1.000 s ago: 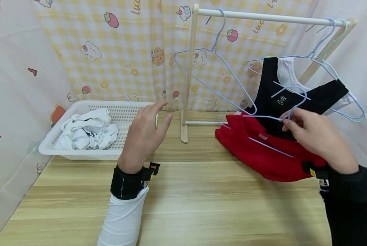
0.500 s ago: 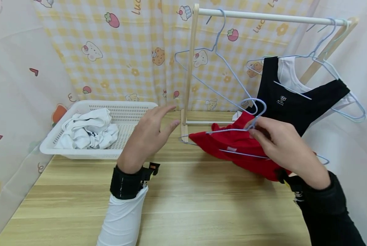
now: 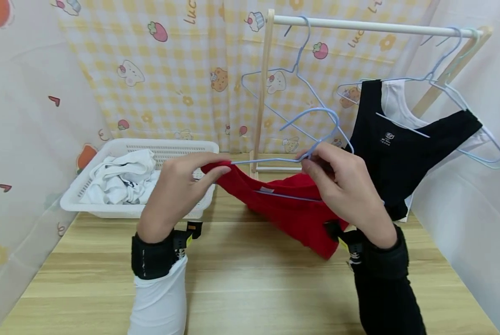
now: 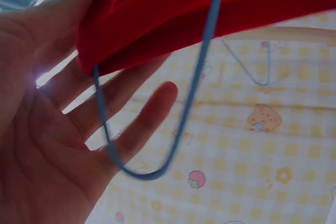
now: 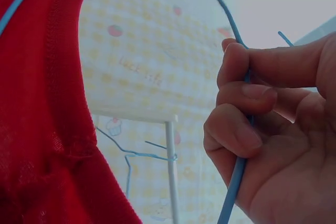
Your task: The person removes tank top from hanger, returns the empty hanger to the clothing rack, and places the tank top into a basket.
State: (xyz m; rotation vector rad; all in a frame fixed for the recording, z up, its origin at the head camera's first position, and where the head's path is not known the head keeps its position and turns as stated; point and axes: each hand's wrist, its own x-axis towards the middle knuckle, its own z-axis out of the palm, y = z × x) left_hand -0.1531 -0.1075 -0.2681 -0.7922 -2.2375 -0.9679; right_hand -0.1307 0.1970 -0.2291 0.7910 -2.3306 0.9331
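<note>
My right hand (image 3: 346,186) grips a blue wire hanger (image 3: 270,160) just below its hook; in the right wrist view its fingers curl round the wire. A red sleeveless top (image 3: 283,211) hangs from this hanger, its right part hidden behind the right hand. At the left end, my left hand (image 3: 170,190) pinches the red shoulder strap between thumb and fingers. The left wrist view shows the hanger's rounded end (image 4: 152,174) sticking out beyond the red cloth (image 4: 142,30), in front of the outstretched lower fingers.
A white basket (image 3: 76,197) holding crumpled white clothing (image 3: 122,179) stands at the left. Behind the hands is a rack (image 3: 358,24) with a bare blue hanger (image 3: 302,51). Black (image 3: 400,144) and white tops (image 3: 394,95) hang at its right end.
My right hand has carried the hanger and red top leftward, away from the black top. My left hand, earlier apart with fingers spread, now pinches the red strap.
</note>
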